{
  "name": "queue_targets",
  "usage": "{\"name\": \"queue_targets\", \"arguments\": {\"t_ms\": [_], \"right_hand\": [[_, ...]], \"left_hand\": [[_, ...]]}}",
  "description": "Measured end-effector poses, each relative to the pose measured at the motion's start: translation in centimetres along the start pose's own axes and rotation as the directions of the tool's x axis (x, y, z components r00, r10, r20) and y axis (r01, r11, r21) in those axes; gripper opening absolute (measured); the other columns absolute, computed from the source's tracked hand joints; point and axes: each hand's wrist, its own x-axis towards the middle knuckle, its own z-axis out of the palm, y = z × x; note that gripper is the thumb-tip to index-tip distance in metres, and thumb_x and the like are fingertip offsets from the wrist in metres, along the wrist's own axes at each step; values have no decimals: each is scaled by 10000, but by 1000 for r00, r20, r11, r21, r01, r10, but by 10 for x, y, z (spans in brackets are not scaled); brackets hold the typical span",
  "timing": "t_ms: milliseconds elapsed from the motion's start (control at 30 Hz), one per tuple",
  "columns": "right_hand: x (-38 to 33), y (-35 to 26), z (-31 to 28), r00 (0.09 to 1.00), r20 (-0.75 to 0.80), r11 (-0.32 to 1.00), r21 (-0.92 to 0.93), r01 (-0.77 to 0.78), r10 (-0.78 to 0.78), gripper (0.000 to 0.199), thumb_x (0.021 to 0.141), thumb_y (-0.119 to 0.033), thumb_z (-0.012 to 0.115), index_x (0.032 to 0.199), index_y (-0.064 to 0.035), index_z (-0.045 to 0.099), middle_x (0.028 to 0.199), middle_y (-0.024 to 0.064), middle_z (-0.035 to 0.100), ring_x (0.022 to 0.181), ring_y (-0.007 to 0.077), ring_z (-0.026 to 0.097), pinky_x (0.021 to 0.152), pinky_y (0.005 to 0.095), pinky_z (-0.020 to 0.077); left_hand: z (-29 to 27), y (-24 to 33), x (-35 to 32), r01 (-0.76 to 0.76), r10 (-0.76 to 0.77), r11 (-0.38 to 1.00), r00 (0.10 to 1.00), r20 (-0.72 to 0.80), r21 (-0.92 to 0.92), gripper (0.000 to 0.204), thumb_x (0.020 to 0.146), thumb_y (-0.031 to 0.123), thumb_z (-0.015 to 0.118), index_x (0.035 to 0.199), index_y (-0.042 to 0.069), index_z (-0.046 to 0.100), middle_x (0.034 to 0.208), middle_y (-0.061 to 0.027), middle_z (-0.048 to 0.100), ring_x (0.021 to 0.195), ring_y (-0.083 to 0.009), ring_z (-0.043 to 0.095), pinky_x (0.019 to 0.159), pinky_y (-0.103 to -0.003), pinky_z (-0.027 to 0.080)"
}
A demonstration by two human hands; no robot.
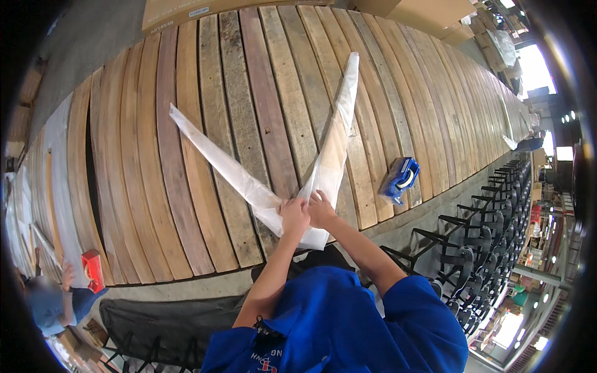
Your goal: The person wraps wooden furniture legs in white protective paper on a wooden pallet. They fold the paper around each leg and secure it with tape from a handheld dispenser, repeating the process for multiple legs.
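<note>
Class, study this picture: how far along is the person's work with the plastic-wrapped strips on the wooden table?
Done: two clear-plastic-wrapped strips lie crossed in a V on the plank table. In hand: the left hand and right hand press on the crossing point. Left: the blue tape dispenser sits untouched beside them, so the joint looks unfastened.

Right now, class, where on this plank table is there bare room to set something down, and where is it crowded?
Bare planks lie between the two arms of the plastic-wrapped V, left of the left arm toward the dark gap, and beyond the blue tape dispenser. It is crowded at the near edge, where the left hand and right hand grip the wrapping.
</note>
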Motion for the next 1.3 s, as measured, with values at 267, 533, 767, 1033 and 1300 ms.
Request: {"name": "queue_targets", "arguments": {"t_ms": [267, 533, 767, 1033, 1300], "right_hand": [[-141, 96, 46, 790, -527, 879, 476, -32, 314, 247, 850, -247, 716, 1063, -125, 743, 1291, 92, 651, 1285, 290, 530, 1074, 499, 369], [-191, 271, 118, 314, -256, 359, 872, -333, 914, 276, 872, -203, 713, 1088, -33, 734, 999, 172, 737, 916, 319, 705, 834, 392, 540], [-170, 318, 101, 566, 79, -104, 995, 12, 821, 374, 926, -312, 708, 1045, 42, 735, 930, 76, 738, 803, 143, 657, 751, 303, 514], [-171, 290, 85, 458, 94, -286, 884, 370, 884, 269, 931, -255, 697, 900, 11, 730, 799, 41, 689, 728, 117, 582, 710, 271, 442], [-177, 224, 98, 375, 103, -137, 988, 66, 921, 272, 858, -243, 673, 876, 18, 745, 778, 55, 700, 697, 111, 576, 682, 275, 439]], "left_hand": [[60, -32, -53, -172, 178, 978, 983, -42, 120, 237, 867, 147, 637, 1084, 101, 719, 1101, -103, 701, 1061, -319, 630, 968, -465, 474], [59, -14, -69, -176, 138, 924, 981, 134, 340, 437, 863, 84, 556, 1293, 79, 634, 1334, -127, 624, 1093, -324, 658, 932, -431, 533], [55, -9, -77, -214, 124, 890, 963, 238, 402, 537, 875, 128, 568, 1410, 84, 539, 1439, -124, 553, 1191, -324, 614, 962, -428, 522], [38, -29, -69, -332, 228, 905, 906, 358, 264, 597, 865, 107, 555, 1458, 94, 483, 1509, -118, 480, 1234, -350, 579, 1006, -426, 496], [23, -18, -66, -254, 176, 959, 881, 439, 125, 507, 850, 49, 574, 1357, 44, 569, 1540, -130, 441, 1279, -335, 553, 1051, -406, 465]]}}
